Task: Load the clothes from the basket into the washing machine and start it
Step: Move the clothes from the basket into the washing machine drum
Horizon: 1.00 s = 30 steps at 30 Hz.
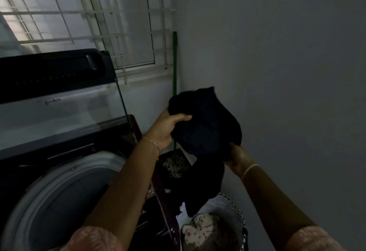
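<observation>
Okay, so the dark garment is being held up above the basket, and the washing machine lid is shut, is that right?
Not quite. The lid is open: the head view shows it standing raised behind the uncovered drum opening. The rest holds: the dark garment is being held up above the basket.

To me the black cloth garment (206,124) looks soft and matt. On the dark washing machine (29,168) the clear lid panel (59,110) is glossy, glass or plastic I cannot tell; its pale grey tub rim (65,181) reads as smooth plastic. The white window grille (118,36) looks like painted metal.
</observation>
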Each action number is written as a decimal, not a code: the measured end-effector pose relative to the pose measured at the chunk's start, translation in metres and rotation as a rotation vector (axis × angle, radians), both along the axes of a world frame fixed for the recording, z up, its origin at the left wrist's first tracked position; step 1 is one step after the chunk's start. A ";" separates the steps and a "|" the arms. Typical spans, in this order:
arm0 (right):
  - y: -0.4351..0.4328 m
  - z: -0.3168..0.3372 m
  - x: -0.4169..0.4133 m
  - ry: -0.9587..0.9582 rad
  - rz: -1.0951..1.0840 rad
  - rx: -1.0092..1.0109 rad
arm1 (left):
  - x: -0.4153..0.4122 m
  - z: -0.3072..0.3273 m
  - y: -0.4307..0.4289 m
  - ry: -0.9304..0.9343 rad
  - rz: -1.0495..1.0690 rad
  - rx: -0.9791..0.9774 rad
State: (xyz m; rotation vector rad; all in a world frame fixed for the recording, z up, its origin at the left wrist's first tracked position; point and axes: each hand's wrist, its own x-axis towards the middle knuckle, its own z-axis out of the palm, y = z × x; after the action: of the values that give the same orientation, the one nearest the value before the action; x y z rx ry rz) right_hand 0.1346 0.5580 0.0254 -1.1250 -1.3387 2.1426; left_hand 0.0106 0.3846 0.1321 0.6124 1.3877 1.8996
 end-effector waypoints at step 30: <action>-0.025 0.140 -0.032 0.404 -0.048 -0.148 | 0.050 -0.121 0.042 0.571 0.202 -0.529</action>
State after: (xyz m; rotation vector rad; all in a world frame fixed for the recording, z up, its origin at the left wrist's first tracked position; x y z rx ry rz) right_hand 0.1024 0.5330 0.1651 -0.7101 -0.9761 2.3046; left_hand 0.0611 0.4264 0.0107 0.7967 2.2881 1.4421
